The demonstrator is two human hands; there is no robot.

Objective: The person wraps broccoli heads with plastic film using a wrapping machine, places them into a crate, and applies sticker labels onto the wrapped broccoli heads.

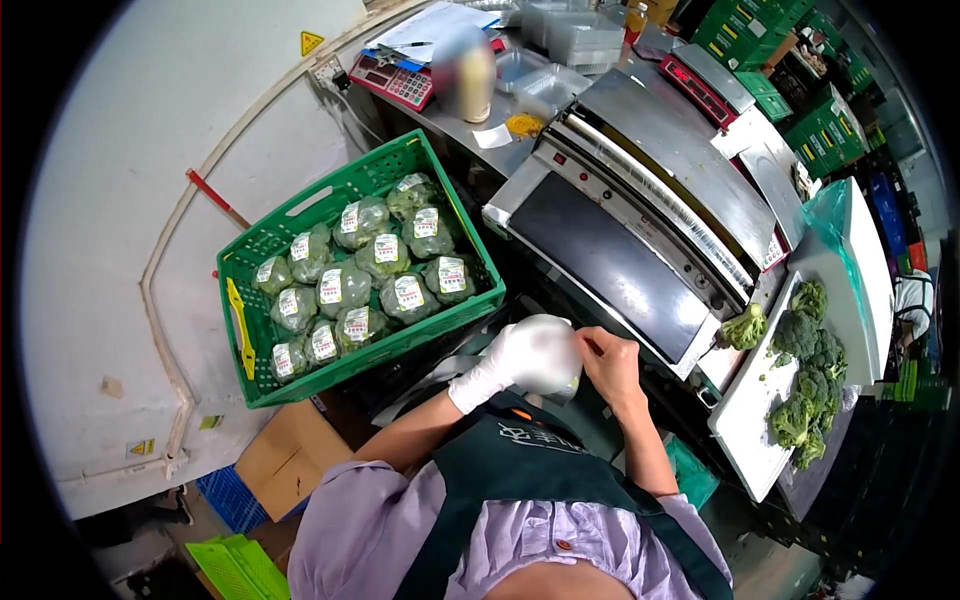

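Observation:
My left hand, in a white glove, is closed round a rounded whitish thing in front of my apron. A blur covers most of that thing, so its kind is hidden; a greyish-green part shows below. My bare right hand is at its right edge, thumb and fingers pinched together. What they pinch, if anything, I cannot make out. To the left of my hands stands a green crate with several film-wrapped, labelled broccoli heads.
A wrapping machine stands ahead to the right. Loose broccoli lies on a white board at the right. Behind are a red scale, clear plastic trays and another scale. A cardboard box sits at lower left.

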